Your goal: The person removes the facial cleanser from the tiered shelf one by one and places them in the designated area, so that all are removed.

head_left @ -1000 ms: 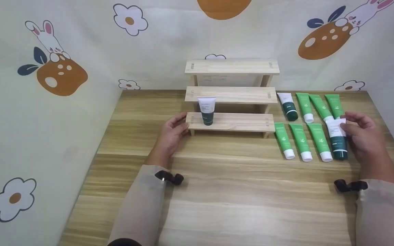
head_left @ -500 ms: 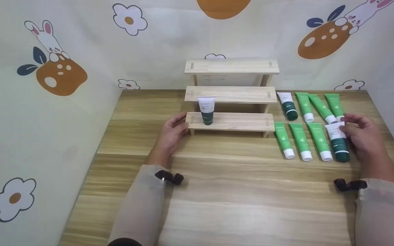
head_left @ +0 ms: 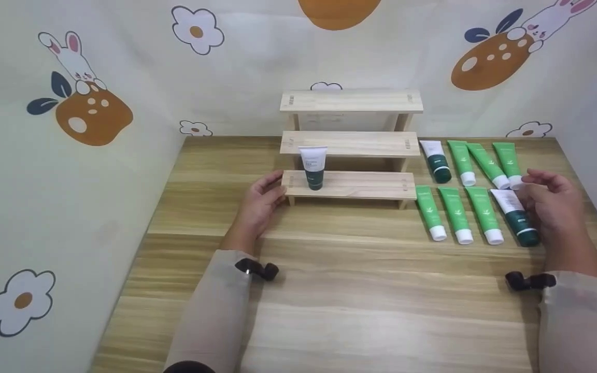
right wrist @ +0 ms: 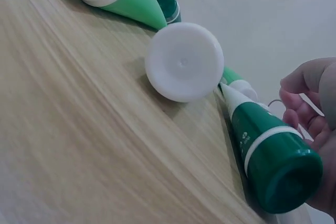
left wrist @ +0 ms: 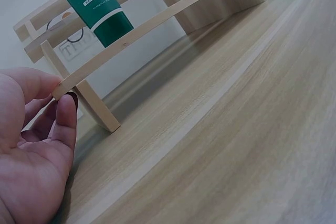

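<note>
My left hand pinches the left end of the lowest shelf of a three-tier wooden display stand, thumb and fingers at the board's tip in the left wrist view. On that shelf a white and dark green cream tube stands upright on its cap. At the right, my right hand is beside another white and dark green tube, which lies slanted on the table, cap toward me. In the right wrist view the loosely bent fingers are just off this tube, holding nothing.
Several green tubes with white caps lie in two rows right of the stand. A third white and dark green tube lies at the back row's left end. Patterned cloth walls enclose the wooden table.
The right hand has let go of the white and dark green tube and drawn slightly away. Its cap end has swung right, leaving it slanted. The left hand stays on the stand.
</note>
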{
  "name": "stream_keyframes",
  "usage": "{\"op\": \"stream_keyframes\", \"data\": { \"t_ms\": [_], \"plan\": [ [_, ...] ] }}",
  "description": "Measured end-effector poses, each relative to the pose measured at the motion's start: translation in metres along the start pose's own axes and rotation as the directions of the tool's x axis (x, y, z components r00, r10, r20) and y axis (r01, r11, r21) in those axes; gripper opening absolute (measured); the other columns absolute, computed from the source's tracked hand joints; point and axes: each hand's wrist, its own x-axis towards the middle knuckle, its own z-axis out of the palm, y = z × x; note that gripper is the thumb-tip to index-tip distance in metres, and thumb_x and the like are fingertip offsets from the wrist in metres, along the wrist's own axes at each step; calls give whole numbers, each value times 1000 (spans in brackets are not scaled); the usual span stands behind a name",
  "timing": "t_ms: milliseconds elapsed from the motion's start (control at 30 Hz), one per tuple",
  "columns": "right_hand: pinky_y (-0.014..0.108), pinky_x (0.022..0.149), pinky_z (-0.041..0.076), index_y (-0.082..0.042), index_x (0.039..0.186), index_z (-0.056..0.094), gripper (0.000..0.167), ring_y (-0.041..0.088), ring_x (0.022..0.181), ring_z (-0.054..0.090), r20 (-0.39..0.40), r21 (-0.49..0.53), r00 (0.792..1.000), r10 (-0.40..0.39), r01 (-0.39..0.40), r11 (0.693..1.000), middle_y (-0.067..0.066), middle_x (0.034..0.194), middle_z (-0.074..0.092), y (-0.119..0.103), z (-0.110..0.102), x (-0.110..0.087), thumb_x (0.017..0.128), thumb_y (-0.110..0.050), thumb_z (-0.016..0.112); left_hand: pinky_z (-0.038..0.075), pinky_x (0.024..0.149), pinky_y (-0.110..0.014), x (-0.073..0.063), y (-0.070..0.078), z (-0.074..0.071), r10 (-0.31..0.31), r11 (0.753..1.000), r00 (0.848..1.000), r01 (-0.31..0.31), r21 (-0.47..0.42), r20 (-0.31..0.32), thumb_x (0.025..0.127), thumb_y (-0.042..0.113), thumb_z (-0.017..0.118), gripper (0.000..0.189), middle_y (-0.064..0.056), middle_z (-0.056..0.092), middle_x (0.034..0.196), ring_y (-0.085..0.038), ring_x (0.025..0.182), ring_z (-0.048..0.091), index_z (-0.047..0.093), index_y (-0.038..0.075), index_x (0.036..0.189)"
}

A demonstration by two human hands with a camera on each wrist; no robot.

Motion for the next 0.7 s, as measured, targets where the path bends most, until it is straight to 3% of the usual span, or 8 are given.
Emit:
{"op": "stream_keyframes", "data": {
  "t_ms": [100,200,367,567,700],
  "plan": [
    [18,61,50,-18,126,71,34,13,80,56,-6,68,1000,-19,19,997,-6,111,67,-4,6,-4,96,-3,76,57,90,-24,1,0,-1,-4,1000,1000,4,8,-2,101,-2,64,50,-13,57,153,-17,116,63,57,5,151],
    [17,62,50,-14,123,71,29,13,82,55,6,112,995,-96,95,989,-4,108,69,-7,17,-10,97,-1,74,58,91,-24,1,0,-1,-8,1000,1000,8,12,-6,101,-2,64,50,-12,57,154,-18,119,62,58,6,150],
    [18,58,52,0,115,71,23,13,71,58,89,211,958,-273,250,945,1,95,74,-11,46,-22,94,11,70,58,91,-24,0,0,0,-5,1000,1000,5,5,-7,101,-4,63,51,-12,56,155,-18,118,63,57,4,151],
    [19,63,55,0,115,70,22,12,78,64,231,147,925,-303,274,950,0,97,77,-11,84,-40,95,9,72,59,91,-23,-1,1,1,11,1000,1000,-11,6,-6,100,-4,64,51,-13,57,153,-16,114,65,57,3,150],
    [18,67,57,1,118,69,23,10,88,68,332,102,887,-322,305,947,0,100,77,-8,108,-49,96,8,71,58,88,-21,-1,0,1,13,1000,1000,-13,7,-1,100,-4,64,52,-15,57,153,-14,109,65,56,2,151]
  ]
}}
